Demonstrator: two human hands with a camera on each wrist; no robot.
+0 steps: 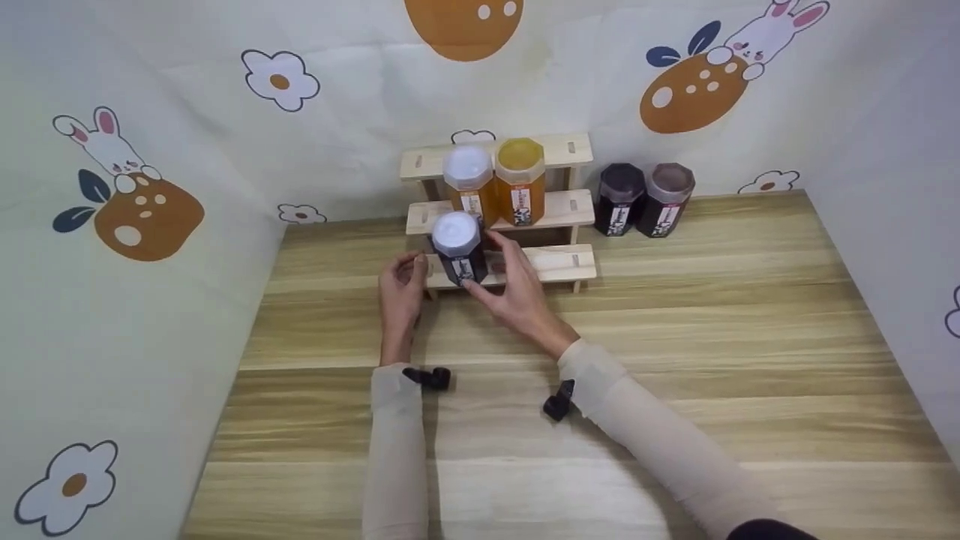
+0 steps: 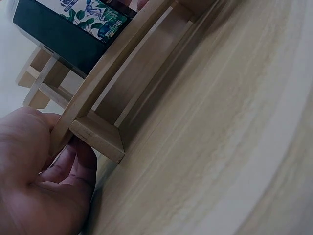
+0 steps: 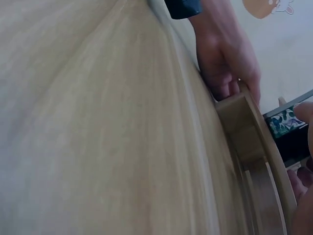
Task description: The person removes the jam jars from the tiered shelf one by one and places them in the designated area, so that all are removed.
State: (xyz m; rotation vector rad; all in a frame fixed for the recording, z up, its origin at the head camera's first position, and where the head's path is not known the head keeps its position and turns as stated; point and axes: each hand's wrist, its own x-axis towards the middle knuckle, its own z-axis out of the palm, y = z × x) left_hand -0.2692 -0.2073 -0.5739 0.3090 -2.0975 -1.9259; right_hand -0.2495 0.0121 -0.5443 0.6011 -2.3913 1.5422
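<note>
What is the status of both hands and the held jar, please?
Left hand pinching left end of lowest shelf. Right hand gripping white-lidded dark jar. Jar on that shelf. Nothing visibly in the way.

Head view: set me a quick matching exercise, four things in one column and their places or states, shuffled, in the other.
1. Left hand
2. Yellow-topped jar
3. Black-lidded jar
4. White-lidded dark jar

A. On the table, right of the stand
B. In the grip of the right hand
C. Pinching the left end of the stand's lowest step
D. On the stand's middle step

Pairs: 1-C, 2-D, 3-A, 4-B
</note>
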